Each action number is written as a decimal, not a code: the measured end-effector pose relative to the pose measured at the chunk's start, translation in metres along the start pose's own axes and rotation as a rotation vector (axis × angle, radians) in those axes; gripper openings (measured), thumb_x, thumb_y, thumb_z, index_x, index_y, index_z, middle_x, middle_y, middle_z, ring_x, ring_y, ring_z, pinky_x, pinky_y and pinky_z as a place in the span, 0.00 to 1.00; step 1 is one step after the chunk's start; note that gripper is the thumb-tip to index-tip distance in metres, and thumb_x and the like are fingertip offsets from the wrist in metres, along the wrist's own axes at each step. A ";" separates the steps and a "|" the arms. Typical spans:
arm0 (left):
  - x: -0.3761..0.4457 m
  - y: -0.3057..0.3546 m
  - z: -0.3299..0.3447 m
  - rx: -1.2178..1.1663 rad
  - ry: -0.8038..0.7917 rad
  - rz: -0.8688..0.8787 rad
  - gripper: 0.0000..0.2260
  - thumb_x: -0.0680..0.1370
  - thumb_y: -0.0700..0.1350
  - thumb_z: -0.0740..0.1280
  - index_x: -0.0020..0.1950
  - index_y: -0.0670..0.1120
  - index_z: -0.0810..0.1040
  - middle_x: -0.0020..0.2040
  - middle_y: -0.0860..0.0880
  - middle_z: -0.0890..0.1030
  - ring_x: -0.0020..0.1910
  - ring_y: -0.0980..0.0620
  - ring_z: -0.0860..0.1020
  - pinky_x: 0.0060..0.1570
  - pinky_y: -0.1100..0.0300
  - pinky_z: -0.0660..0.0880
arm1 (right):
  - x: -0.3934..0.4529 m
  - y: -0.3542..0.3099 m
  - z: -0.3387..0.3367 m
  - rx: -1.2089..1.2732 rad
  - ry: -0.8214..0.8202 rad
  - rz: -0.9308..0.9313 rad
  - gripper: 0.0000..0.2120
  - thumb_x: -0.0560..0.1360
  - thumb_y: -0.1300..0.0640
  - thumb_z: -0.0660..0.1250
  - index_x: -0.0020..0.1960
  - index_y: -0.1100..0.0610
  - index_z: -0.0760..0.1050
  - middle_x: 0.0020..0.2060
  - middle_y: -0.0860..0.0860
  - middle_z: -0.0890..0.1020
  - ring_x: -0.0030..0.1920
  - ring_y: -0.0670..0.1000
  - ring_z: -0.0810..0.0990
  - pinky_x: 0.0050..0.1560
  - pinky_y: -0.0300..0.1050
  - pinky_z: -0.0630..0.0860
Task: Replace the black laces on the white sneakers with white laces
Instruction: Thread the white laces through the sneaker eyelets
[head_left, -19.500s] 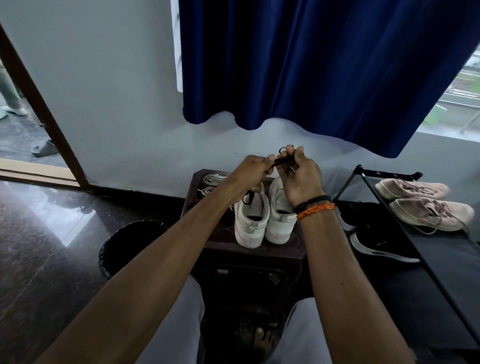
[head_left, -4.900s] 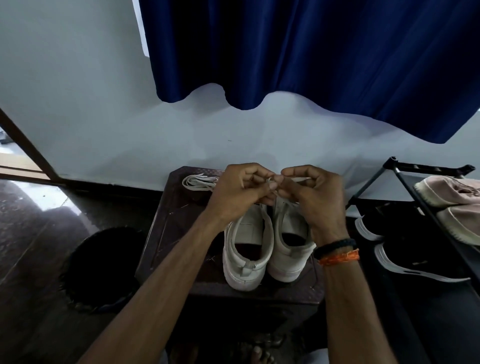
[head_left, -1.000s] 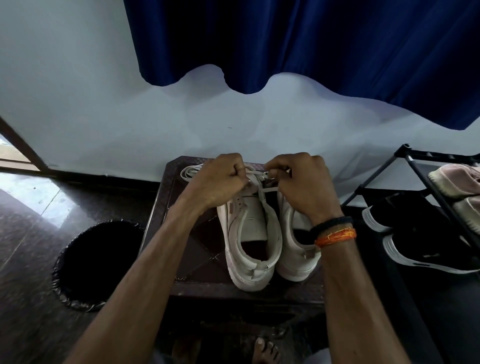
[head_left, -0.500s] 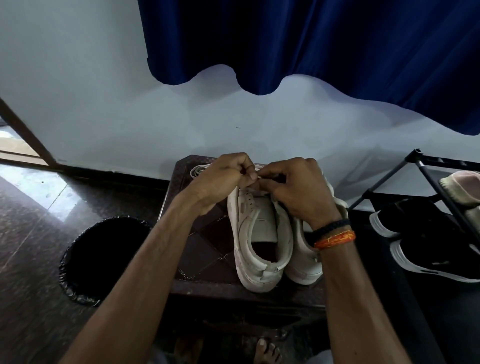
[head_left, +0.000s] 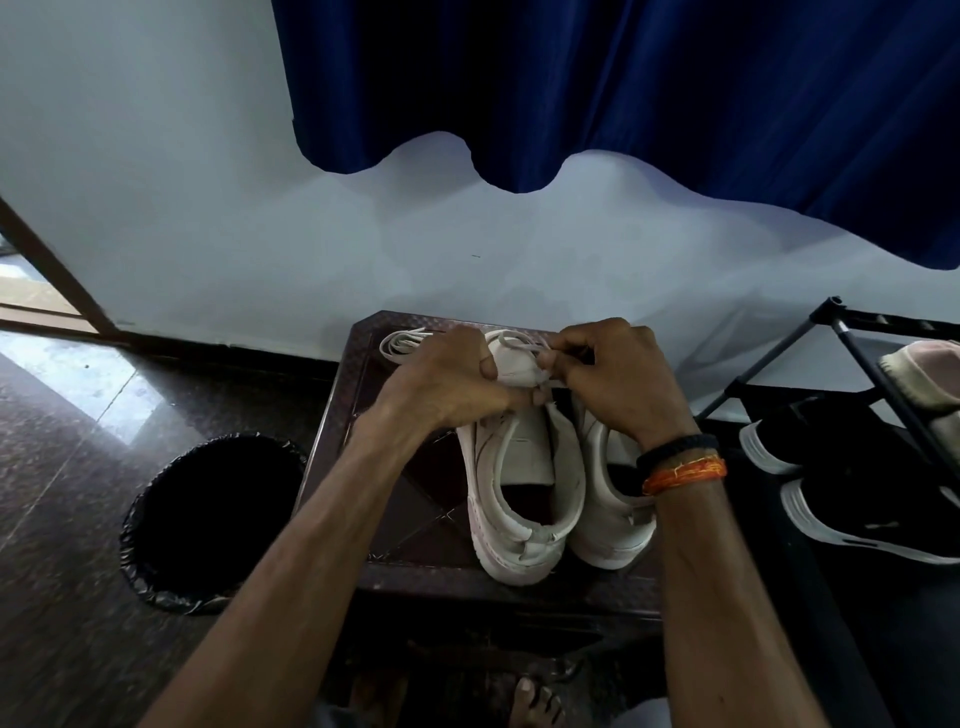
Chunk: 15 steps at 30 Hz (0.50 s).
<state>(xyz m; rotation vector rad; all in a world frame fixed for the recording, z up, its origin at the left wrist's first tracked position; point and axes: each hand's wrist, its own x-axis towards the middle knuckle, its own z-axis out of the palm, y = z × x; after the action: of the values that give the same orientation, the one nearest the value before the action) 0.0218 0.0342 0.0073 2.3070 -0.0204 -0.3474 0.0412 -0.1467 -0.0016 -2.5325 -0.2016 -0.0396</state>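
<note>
While both sneakers (head_left: 524, 499) stand heel-toward-camera at frame centre, the right hand (head_left: 618, 384) pinches a white lace (head_left: 519, 340) running leftward across the toe, where the left hand (head_left: 447, 384) grips the left shoe's forepart.

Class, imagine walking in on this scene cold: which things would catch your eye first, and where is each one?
First, the two hands, left hand and right hand, working a white lace at the front of the left of two white sneakers on a dark stool. Above hangs a deep blue curtain; a black bin stands on the floor, left of the stool.
</note>
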 end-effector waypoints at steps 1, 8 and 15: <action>0.000 0.000 -0.001 0.013 0.019 -0.019 0.17 0.68 0.57 0.80 0.40 0.44 0.83 0.39 0.49 0.85 0.42 0.52 0.83 0.47 0.51 0.81 | 0.000 0.002 0.000 -0.003 -0.018 0.028 0.07 0.79 0.54 0.70 0.46 0.52 0.86 0.36 0.45 0.83 0.44 0.48 0.80 0.40 0.32 0.71; 0.000 0.000 -0.002 0.073 0.097 -0.054 0.13 0.68 0.52 0.78 0.40 0.44 0.82 0.37 0.49 0.84 0.41 0.51 0.82 0.43 0.52 0.82 | -0.002 -0.003 -0.001 0.038 0.039 0.001 0.05 0.76 0.53 0.74 0.49 0.51 0.88 0.43 0.47 0.87 0.46 0.45 0.82 0.48 0.36 0.75; 0.000 -0.003 -0.002 -0.002 0.075 -0.078 0.14 0.65 0.54 0.79 0.35 0.45 0.82 0.30 0.51 0.82 0.34 0.54 0.82 0.34 0.56 0.79 | -0.001 -0.024 0.000 0.067 -0.048 -0.120 0.09 0.71 0.56 0.79 0.50 0.53 0.88 0.46 0.49 0.88 0.49 0.44 0.84 0.56 0.35 0.76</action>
<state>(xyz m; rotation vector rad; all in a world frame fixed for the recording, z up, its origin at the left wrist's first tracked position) 0.0223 0.0377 0.0068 2.3219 0.1078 -0.3003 0.0364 -0.1276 0.0112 -2.4536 -0.3684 -0.0187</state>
